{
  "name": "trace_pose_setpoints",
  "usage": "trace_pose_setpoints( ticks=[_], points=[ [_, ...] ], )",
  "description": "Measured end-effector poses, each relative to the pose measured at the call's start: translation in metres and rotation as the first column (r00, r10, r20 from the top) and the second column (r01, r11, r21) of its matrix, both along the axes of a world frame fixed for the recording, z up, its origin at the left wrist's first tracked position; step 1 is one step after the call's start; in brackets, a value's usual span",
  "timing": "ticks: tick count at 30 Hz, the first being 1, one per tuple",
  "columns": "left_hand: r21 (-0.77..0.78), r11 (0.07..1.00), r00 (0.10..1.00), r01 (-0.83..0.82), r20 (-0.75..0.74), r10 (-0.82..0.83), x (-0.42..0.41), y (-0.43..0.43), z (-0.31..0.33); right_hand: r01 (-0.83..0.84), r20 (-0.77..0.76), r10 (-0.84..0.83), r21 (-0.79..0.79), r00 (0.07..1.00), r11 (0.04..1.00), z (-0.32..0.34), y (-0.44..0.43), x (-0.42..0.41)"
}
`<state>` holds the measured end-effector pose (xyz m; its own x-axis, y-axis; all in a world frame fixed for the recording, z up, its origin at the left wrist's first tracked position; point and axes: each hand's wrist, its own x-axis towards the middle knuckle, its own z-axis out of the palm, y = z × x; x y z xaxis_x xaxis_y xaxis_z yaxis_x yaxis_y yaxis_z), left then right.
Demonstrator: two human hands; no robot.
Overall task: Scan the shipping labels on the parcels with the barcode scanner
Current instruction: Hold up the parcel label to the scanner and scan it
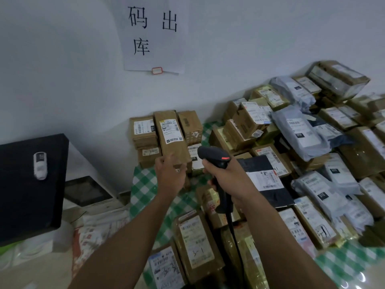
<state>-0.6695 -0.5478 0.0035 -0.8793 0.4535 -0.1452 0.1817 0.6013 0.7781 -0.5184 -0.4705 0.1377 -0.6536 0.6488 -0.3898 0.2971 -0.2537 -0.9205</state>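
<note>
My right hand (224, 174) grips the handle of a black barcode scanner (214, 157), whose head points toward the wall-side stack. My left hand (169, 174) holds the lower end of a long brown parcel (171, 138), its white shipping label (170, 130) facing up. That parcel lies tilted on a small stack of brown boxes (143, 134) against the wall. The scanner's cable (234, 232) hangs down between my forearms.
A large heap of brown boxes and grey mailer bags (302, 130) fills the table's right side on a green checked cloth (145, 184). More labelled parcels (195, 240) lie near me. A black monitor (31, 184) stands at left. A paper sign (152, 32) hangs on the wall.
</note>
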Motion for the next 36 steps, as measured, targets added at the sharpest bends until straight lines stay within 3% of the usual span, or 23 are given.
trace_pose_setpoints(
  ticks=[2, 4, 8, 14, 17, 25, 33, 36],
  points=[
    [-0.014, 0.998, 0.996, -0.069, 0.052, 0.07, -0.022, 0.011, -0.001, -0.011, 0.019, 0.011, -0.011, 1.0, 1.0, -0.002, 0.005, -0.008],
    [0.044, 0.988, 0.969, -0.15, 0.205, 0.138, -0.041, 0.02, -0.01, -0.021, 0.028, 0.021, -0.015, 0.999, 1.0, -0.004, 0.009, -0.013],
    [0.14, 0.956, 0.842, -0.258, 0.517, 0.152, -0.06, 0.023, -0.027, -0.036, 0.044, 0.037, -0.021, 0.998, 0.999, -0.014, 0.019, -0.019],
    [0.194, 0.952, 0.745, -0.238, 0.666, 0.051, -0.048, 0.009, -0.044, -0.029, 0.083, 0.033, -0.051, 0.996, 0.998, -0.032, 0.034, -0.022],
    [0.262, 0.94, 0.724, -0.217, 0.69, -0.025, -0.038, 0.0, -0.044, -0.024, 0.09, 0.029, -0.059, 0.996, 0.998, -0.039, 0.038, -0.024],
    [0.368, 0.912, 0.791, -0.182, 0.606, -0.086, -0.021, -0.013, -0.026, -0.002, 0.068, 0.005, -0.042, 0.998, 0.999, -0.043, 0.039, -0.02],
    [0.529, 0.842, 0.804, -0.106, 0.544, -0.24, 0.027, -0.04, 0.018, 0.178, -0.012, -0.178, 0.132, 0.984, 0.975, -0.032, 0.036, -0.006],
    [0.536, 0.842, 0.794, -0.062, 0.537, -0.284, 0.042, -0.049, 0.033, 0.194, -0.036, -0.191, 0.114, 0.981, 0.974, -0.023, 0.03, 0.004]
  ],
)
